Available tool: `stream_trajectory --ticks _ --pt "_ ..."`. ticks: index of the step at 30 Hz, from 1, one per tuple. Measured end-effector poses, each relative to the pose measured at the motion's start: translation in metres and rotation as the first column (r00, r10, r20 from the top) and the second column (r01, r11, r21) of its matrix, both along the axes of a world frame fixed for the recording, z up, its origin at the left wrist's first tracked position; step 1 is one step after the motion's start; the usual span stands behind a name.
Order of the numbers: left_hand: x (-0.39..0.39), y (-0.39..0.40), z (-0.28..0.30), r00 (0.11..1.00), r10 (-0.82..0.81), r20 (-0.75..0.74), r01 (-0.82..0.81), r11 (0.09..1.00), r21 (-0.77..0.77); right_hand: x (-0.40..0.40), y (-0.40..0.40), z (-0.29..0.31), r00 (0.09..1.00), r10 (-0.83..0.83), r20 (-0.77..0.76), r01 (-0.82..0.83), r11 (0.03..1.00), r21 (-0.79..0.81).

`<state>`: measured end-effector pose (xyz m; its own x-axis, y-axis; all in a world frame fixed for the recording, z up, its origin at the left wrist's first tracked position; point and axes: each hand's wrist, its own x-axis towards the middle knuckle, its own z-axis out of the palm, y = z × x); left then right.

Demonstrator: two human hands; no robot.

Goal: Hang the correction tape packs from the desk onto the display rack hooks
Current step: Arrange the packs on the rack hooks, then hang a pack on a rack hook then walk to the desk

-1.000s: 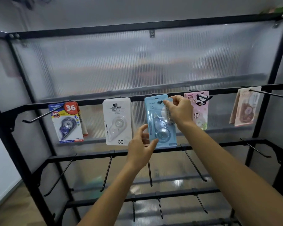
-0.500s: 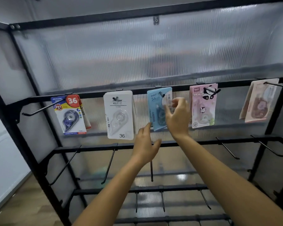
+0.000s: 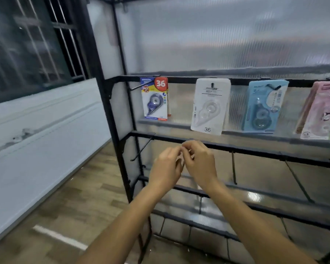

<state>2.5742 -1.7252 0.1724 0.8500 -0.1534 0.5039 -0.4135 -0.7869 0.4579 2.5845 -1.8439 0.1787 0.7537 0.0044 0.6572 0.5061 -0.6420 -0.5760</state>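
1. Ribbed translucent panelling backs the black metal display rack (image 3: 236, 147) filling the right of the frame; wood-look flooring and a barred window sit at left.
2. Four correction tape packs hang along the top rail: a blue-and-red carded pack (image 3: 155, 100), a white carded pack (image 3: 210, 106), a light blue carded pack (image 3: 263, 107) and a pink carded pack (image 3: 321, 113) cut by the right edge.
3. No desk is in sight, so I can't say which way the remaining packs lie.
4. Both forearms reach up from the lower frame; the left hand (image 3: 165, 168) and right hand (image 3: 200, 164) meet at their fingertips below the packs, fingers loosely curled, holding nothing I can make out.
5. Neither hand is clearly nearer; the lower hooks are bare.
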Motion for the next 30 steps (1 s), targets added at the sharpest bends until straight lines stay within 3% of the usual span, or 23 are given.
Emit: stream_trajectory --ticks 6,12,15,22,30 --pt "-0.067 0.146 -0.019 0.957 0.284 -0.053 -0.276 0.954 0.115 -0.038 0.142 -0.024 0.959 0.253 -0.125 -0.272 0.948 -0.168" --pt "-0.174 0.298 -0.051 0.812 0.559 -0.165 -0.533 0.827 0.180 -0.122 0.297 -0.048 0.861 0.491 -0.132 -0.508 0.825 -0.247" --pt "-0.234 0.362 -0.065 0.728 0.664 -0.170 -0.636 0.747 0.193 -0.166 0.371 -0.064 0.790 0.563 -0.242 -0.607 0.772 -0.188" --pt "-0.364 0.482 -0.090 0.441 0.869 -0.225 -0.827 0.490 0.275 -0.260 0.519 -0.099 0.580 0.746 -0.327 -0.814 0.542 -0.207" --pt "-0.470 0.593 -0.108 0.093 0.952 -0.291 -0.940 0.180 0.289 -0.350 0.668 -0.113 0.369 0.854 -0.367 -0.926 0.307 -0.218"
